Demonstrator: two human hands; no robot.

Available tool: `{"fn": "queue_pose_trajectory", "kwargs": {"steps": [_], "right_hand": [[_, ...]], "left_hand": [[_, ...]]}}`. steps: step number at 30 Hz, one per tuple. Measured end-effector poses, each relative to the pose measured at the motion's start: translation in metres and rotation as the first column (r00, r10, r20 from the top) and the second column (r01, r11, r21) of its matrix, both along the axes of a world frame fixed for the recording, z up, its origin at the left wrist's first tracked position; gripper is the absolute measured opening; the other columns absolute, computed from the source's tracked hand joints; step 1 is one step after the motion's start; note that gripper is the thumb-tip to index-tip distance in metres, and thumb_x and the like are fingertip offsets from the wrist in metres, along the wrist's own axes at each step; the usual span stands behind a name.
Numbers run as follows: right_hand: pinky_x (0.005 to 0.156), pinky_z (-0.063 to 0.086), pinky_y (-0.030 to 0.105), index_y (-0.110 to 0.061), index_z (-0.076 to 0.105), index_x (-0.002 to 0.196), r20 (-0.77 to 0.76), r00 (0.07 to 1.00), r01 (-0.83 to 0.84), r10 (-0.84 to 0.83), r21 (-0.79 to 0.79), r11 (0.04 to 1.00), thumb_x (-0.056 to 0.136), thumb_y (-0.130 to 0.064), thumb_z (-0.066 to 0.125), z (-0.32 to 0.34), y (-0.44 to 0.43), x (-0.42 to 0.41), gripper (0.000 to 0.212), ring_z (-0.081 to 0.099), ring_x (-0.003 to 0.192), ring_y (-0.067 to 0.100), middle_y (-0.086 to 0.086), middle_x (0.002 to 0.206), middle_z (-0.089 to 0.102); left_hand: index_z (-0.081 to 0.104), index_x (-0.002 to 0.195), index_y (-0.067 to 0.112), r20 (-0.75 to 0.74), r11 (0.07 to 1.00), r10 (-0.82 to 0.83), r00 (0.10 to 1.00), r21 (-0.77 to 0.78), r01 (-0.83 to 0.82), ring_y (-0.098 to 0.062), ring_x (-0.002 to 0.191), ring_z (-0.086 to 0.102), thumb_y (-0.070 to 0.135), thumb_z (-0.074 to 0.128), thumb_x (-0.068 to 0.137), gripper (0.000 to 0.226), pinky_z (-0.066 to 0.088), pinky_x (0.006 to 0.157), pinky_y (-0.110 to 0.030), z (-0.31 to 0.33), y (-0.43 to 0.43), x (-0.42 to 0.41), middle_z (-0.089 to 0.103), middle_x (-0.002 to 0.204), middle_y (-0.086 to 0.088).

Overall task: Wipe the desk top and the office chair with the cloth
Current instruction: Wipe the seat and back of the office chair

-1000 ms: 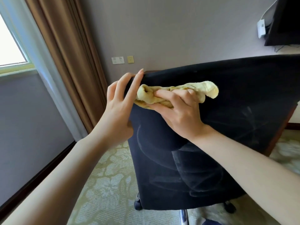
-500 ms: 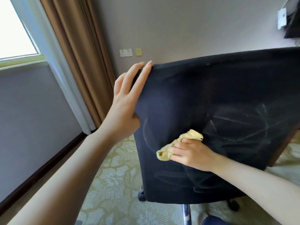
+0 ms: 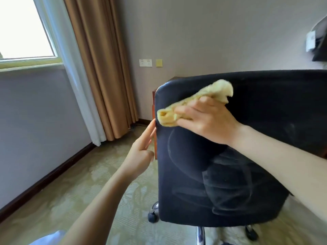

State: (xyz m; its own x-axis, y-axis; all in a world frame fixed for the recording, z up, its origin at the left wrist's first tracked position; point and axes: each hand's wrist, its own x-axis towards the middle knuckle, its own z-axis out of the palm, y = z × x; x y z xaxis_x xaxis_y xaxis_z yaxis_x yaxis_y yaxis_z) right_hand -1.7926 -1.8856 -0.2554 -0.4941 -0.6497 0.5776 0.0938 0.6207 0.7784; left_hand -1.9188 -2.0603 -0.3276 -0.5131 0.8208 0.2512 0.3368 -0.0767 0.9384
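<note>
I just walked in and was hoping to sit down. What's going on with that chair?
A person is wiping the office chair. The right hand grips a bunched yellow cloth and presses it against the upper left of the chair's black back. The left hand, fingers straight, is at the back's left edge, seemingly steadying it. Faint wipe marks show lower down on the back.

Right side of office chair (image 3: pixel 177 191) off-frame (base (image 3: pixel 200 234) mostly hidden)

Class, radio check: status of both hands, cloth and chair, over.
Right hand grips cloth, pressed on chair back. Left hand open beside chair's edge. Nothing in the way.
</note>
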Motion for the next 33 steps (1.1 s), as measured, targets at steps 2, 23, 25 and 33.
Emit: {"fn": "queue_pose_trajectory", "kwargs": {"steps": [2,23,25,33], "right_hand": [[0.075,0.036,0.032,-0.017,0.073,0.088,-0.111,0.993,-0.038,0.032,-0.049,0.998,0.087,-0.006,0.064,0.014,-0.016,-0.015,0.014,0.045,0.089,0.019,0.001,0.098,0.071],[0.072,0.036,0.028,-0.025,0.075,0.089,0.047,0.999,0.016,-0.003,-0.285,0.958,0.082,-0.011,0.067,-0.15,0.01,-0.024,0.018,0.051,0.085,0.014,-0.01,0.096,0.071],[0.074,0.037,0.027,-0.025,0.073,0.082,0.18,0.98,0.115,-0.078,-0.205,0.972,0.082,-0.01,0.062,-0.167,0.014,-0.014,0.019,0.057,0.082,0.013,-0.011,0.094,0.07],[0.078,0.046,0.027,-0.024,0.067,0.066,0.593,0.723,0.29,-0.355,0.207,0.934,0.062,-0.017,0.079,-0.171,0.049,0.046,0.014,0.061,0.081,0.012,-0.008,0.083,0.062]], "left_hand": [[0.027,0.142,0.039,0.055,1.0,-0.016,0.998,0.028,0.014,0.011,0.131,0.031,-0.032,0.026,0.063,0.106,0.035,0.09,0.001,-0.001,0.001,0.002,0.035,0.142,0.026],[0.042,0.142,0.021,0.156,0.975,0.04,0.987,0.211,-0.072,-0.005,0.134,0.04,0.001,0.038,0.047,0.097,0.031,0.112,-0.042,-0.016,0.011,-0.001,0.047,0.143,0.011],[0.041,0.143,0.023,0.165,0.978,0.063,0.984,0.186,-0.094,-0.002,0.134,0.038,0.002,0.038,0.046,0.099,0.029,0.114,-0.042,-0.015,0.011,0.001,0.045,0.144,0.013],[0.033,0.145,0.034,0.074,0.99,0.128,0.989,0.044,-0.131,0.016,0.127,0.036,-0.026,0.03,0.069,0.097,0.032,0.108,-0.027,-0.007,0.005,0.004,0.042,0.134,0.034]]}}
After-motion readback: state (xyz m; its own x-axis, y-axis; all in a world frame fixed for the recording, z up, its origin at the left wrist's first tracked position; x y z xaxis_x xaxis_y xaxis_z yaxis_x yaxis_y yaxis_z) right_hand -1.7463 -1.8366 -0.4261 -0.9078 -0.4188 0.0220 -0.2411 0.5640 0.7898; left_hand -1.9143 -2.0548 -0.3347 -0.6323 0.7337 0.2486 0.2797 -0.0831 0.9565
